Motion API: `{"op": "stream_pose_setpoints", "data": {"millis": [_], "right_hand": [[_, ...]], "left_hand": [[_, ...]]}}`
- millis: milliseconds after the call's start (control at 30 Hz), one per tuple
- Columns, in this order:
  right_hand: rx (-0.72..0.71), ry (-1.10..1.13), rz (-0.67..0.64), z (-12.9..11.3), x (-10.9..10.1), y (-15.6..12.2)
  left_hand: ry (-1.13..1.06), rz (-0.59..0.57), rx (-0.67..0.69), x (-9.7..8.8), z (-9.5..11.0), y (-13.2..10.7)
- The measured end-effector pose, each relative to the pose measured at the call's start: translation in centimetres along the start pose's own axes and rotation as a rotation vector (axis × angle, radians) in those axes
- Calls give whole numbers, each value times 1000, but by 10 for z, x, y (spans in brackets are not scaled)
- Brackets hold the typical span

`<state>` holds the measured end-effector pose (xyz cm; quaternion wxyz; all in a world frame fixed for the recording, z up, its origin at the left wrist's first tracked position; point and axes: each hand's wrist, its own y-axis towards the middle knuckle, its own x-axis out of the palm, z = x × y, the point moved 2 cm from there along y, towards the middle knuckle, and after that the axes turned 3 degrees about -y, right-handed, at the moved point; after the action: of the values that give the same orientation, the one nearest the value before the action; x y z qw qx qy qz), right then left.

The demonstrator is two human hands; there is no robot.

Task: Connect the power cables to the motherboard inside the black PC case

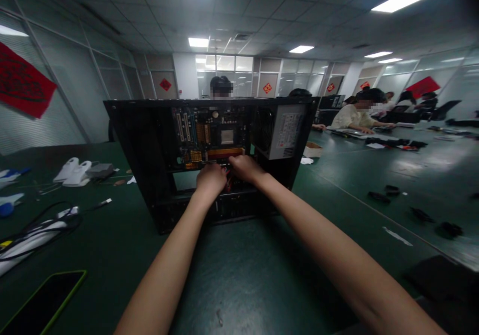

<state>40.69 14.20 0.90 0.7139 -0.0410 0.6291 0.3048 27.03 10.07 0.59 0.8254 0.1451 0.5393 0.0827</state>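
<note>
A black computer case (130,145) stands open in front of me on the green table. Inside it are a motherboard (204,135) and, at upper right, a grey power supply (290,133) with a fan. Both my hands reach into the case just below the motherboard's orange slots (224,153). My left hand (211,179) has its fingers curled closed, and what they hold is hidden. Close beside it, my right hand (247,169) is also closed, its fingertips at the board's lower edge. Thin red wires (227,184) show between the two hands.
On the left lie a green-edged phone (47,300), a white power strip (37,238) with black cable, and white objects (75,172). A small box (312,149) and small black parts (421,215) are on the right. A co-worker (359,115) sits farther right.
</note>
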Motion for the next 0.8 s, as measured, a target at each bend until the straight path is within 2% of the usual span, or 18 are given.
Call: {"op": "stream_pose_setpoints", "data": {"millis": [200, 600, 800], "right_hand": [[33, 3, -11, 0, -2, 0], [25, 238, 25, 9, 1, -7], [36, 178, -5, 8, -7, -6]], "left_hand": [[43, -24, 113, -2, 5, -3], [98, -45, 132, -6, 4, -6], [92, -32, 134, -5, 4, -4]]}}
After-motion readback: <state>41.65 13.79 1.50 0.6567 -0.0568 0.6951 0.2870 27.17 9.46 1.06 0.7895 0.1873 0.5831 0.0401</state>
